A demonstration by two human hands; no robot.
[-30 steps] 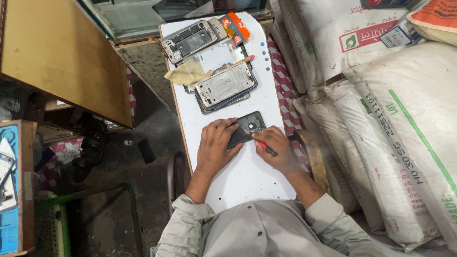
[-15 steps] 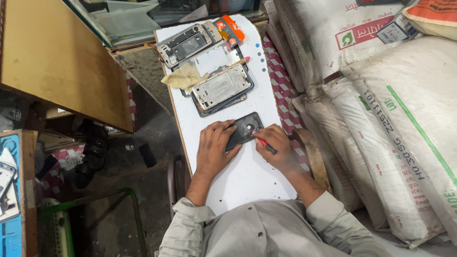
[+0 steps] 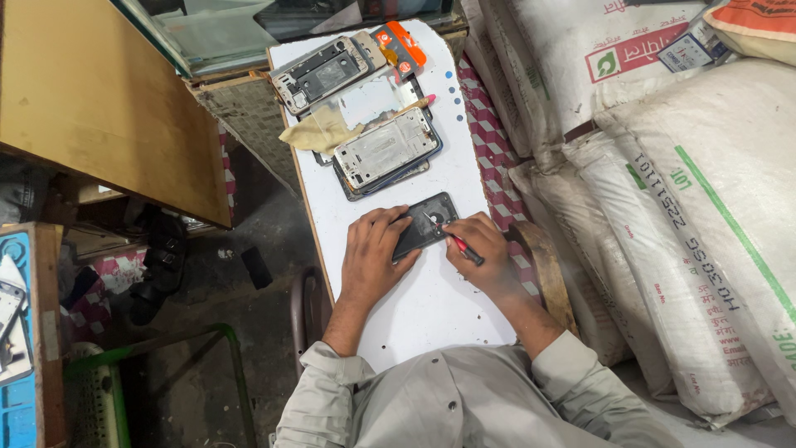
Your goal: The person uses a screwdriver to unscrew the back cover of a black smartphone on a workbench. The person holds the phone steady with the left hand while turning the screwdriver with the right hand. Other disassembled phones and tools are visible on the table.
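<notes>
In the head view, the left hand [image 3: 375, 257] is lying flat over the near end of a dark phone body [image 3: 425, 225], fingers spread and pressing it onto the white board [image 3: 414, 307]; the right hand [image 3: 483, 249] is pinching a red-handled screwdriver [image 3: 454, 241] in a narrow, pen-like grip, its tip resting on the middle of the phone. Against the frames a second and half a second ago, both hands are staying put on the phone, with the tool at much the same spot; only the framing is shifting, the camera tipping so the far end of the board is sitting slightly higher; so the work on that one point of the phone is, I judge, still going on rather than finished.

Further up the board a stack of opened phone frames [image 3: 387, 152] is lying just beyond the dark phone, apart from it; a yellowish cloth [image 3: 319, 133] is draped beside it; another grey phone chassis [image 3: 322, 73] is lying near the far edge, with an orange packet [image 3: 404, 46] beside it. To the person's right, large white sacks [image 3: 663, 182] are crowding close to the board; a checked cloth [image 3: 489, 124] is showing between them. To the left, a wooden panel [image 3: 91, 99] is standing well apart; nothing is lying between the hands and the phone.
</notes>
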